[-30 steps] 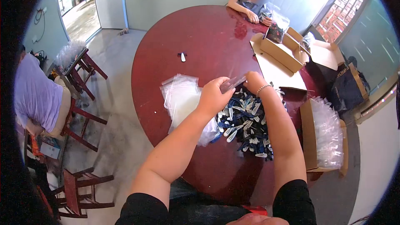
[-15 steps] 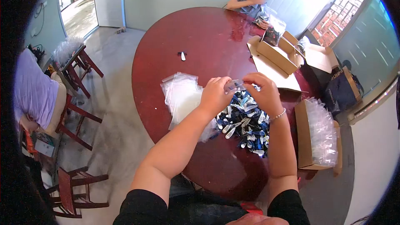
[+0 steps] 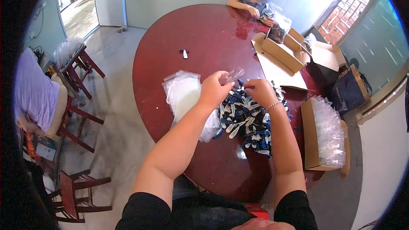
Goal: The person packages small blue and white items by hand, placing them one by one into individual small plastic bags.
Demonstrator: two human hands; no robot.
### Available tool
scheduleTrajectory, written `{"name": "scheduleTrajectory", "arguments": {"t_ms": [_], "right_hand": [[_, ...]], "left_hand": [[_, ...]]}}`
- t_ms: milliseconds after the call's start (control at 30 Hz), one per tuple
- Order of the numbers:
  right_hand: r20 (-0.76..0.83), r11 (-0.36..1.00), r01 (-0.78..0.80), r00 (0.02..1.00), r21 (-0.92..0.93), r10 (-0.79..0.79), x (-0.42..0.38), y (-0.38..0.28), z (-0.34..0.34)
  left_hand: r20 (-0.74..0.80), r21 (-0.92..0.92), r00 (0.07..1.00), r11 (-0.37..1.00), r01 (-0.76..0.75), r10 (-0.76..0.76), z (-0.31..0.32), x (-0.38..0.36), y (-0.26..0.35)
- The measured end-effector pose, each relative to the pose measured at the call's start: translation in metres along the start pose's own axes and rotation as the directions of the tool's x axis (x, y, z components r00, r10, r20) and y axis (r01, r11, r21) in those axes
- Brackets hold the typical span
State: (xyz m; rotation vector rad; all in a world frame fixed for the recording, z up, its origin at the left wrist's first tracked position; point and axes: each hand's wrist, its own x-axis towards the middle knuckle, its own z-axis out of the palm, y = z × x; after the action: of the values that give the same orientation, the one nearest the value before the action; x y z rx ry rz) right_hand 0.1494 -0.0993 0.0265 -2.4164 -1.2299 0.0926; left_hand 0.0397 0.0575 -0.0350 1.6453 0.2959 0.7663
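My left hand (image 3: 214,88) is closed on a small clear plastic bag (image 3: 234,75), which sticks out past its fingertips to the right. My right hand (image 3: 260,92) is just to the right, above the far side of a pile of hair clips (image 3: 237,121). Its fingertips are pinched together, and what they hold, if anything, is too small to make out. The clips are silver snap clips with dark blue and black parts. Left of the pile, partly under my left forearm, lies a stack of flat clear plastic bags (image 3: 184,96). A single hair clip (image 3: 185,54) lies apart, farther back.
The round dark-red table (image 3: 183,30) bears all this. At right stands a cardboard box of clear plastic packaging (image 3: 313,140); open cardboard boxes (image 3: 281,55) are at the far right. Another person (image 3: 251,2) sits across the table. A second person (image 3: 38,89) and wooden stools (image 3: 74,191) are at left.
My right hand has come away from the plastic bag and lowered to the clips, its fingers now pinched. My left hand has shifted slightly left with the bag, which now tilts upward.
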Motion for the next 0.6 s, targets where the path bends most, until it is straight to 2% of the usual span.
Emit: {"name": "scheduleTrajectory", "arguments": {"t_ms": [33, 100, 133, 167, 233, 267, 333, 367, 433, 467, 533, 600], "right_hand": [[0.004, 1.000, 0.000, 1.000, 0.003, 0.000, 0.004, -0.003, 0.004], [0.080, 0.930, 0.121, 0.992, -0.346, -0.099, 0.014, -0.006, 0.011], [0.207, 0.884, 0.184, 0.973, -0.431, -0.101, 0.024, 0.000, 0.018], [0.209, 0.884, 0.186, 0.972, -0.429, -0.104, 0.026, 0.002, 0.022], [0.204, 0.821, 0.102, 0.979, -0.561, 0.018, 0.030, -0.005, 0.026], [0.206, 0.821, 0.106, 0.979, -0.561, 0.014, 0.028, -0.006, 0.024], [0.097, 0.929, 0.100, 0.993, -0.357, -0.069, 0.017, -0.007, 0.014], [-0.023, 0.954, 0.052, 0.998, -0.294, -0.061, 0.013, -0.006, 0.011], [-0.133, 0.996, 0.087, 0.987, -0.031, -0.090, -0.001, -0.011, -0.004], [-0.225, 0.989, 0.146, 0.965, 0.037, -0.135, -0.010, -0.019, -0.011], [-0.345, 0.978, 0.197, 0.924, 0.064, -0.163, -0.023, -0.031, -0.020], [-0.370, 0.978, 0.199, 0.915, 0.068, -0.160, -0.034, -0.042, -0.024]], "left_hand": [[0.033, 0.005, 0.999, 1.000, 0.014, -0.014, -0.001, -0.001, 0.004], [0.031, 0.049, 1.000, 0.999, 0.005, -0.007, -0.004, -0.004, 0.013], [0.029, 0.092, 1.000, 0.996, -0.009, 0.007, -0.006, -0.005, 0.017], [0.027, 0.095, 1.000, 0.995, -0.008, 0.006, -0.005, -0.004, 0.014], [-0.028, 0.070, 0.998, 0.996, -0.057, 0.059, -0.002, -0.003, 0.008], [-0.032, 0.071, 0.998, 0.996, -0.057, 0.059, -0.001, -0.002, 0.005], [-0.031, 0.154, 0.993, 0.982, -0.106, 0.112, -0.001, -0.002, 0.004], [-0.034, 0.152, 0.993, 0.983, -0.102, 0.109, -0.001, -0.001, 0.003], [-0.038, 0.197, 0.986, 0.969, -0.149, 0.160, 0.001, -0.004, 0.004], [-0.035, 0.195, 0.987, 0.970, -0.147, 0.157, 0.001, -0.005, 0.006], [-0.035, 0.334, 0.968, 0.915, -0.224, 0.250, 0.001, -0.009, 0.013], [0.010, 0.370, 0.962, 0.892, -0.258, 0.274, 0.003, -0.011, 0.012]]}}
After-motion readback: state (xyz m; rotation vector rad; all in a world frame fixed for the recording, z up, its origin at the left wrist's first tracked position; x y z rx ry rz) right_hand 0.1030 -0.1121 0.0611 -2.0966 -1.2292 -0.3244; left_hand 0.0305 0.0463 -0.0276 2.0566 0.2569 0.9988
